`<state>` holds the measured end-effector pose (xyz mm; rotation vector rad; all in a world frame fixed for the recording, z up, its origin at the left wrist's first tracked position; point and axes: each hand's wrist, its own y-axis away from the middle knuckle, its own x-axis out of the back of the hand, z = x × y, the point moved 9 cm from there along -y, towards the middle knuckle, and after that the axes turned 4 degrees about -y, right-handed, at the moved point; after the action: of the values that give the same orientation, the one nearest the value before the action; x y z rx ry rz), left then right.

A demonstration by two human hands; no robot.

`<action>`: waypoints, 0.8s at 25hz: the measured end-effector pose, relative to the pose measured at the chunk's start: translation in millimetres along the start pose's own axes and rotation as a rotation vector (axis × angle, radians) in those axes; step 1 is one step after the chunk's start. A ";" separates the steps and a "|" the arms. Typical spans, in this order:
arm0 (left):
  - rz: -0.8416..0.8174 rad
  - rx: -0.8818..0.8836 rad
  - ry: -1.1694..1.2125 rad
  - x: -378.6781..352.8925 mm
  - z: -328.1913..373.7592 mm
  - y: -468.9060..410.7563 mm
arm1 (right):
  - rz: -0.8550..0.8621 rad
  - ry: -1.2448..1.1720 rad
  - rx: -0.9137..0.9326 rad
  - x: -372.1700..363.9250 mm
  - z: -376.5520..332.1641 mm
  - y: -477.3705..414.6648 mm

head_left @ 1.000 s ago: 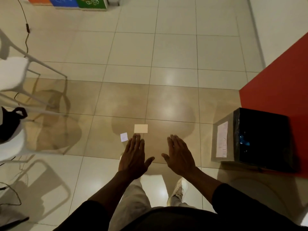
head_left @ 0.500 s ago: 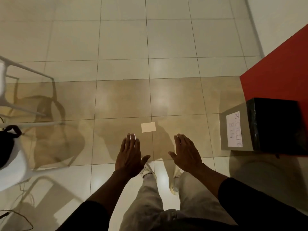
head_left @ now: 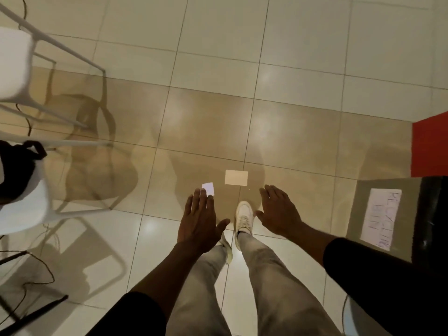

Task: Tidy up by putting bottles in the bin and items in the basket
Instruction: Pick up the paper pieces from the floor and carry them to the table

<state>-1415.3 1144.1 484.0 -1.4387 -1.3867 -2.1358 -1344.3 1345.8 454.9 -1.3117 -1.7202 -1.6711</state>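
— How do the hands look?
— I see both held flat, palms down, fingers straight and together, holding nothing: left hand [head_left: 198, 221], right hand [head_left: 278, 212], side by side above the floor.
— And the bin?
— The bin [head_left: 358, 209] stands on the floor at the right edge, apart from the right hand. A card [head_left: 236, 177] and a slip [head_left: 208, 189] lie on the tiles by the fingertips.

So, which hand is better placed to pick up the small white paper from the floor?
Left. The open left hand has its fingertips beside the small white paper in this view; the open right hand lies farther off, beyond the white shoe.
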 end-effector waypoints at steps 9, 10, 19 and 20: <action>-0.125 -0.057 -0.004 -136.2 -30.3 -129.3 | -0.075 -0.041 0.019 -87.0 25.5 -172.1; -0.132 -0.082 -0.033 -162.7 -35.3 -153.6 | -0.090 -0.035 0.023 -111.2 28.4 -192.4; -0.168 -0.100 -0.163 -372.5 -96.9 -349.5 | -0.186 0.157 0.176 -329.8 69.8 -352.0; -0.167 -0.098 -0.181 -390.7 -100.9 -363.9 | -0.180 0.184 0.182 -346.3 77.3 -365.2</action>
<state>-1506.9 1139.4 -51.6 -1.6423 -1.5344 -2.2512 -1455.2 1358.9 -41.9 -0.9159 -1.8727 -1.6284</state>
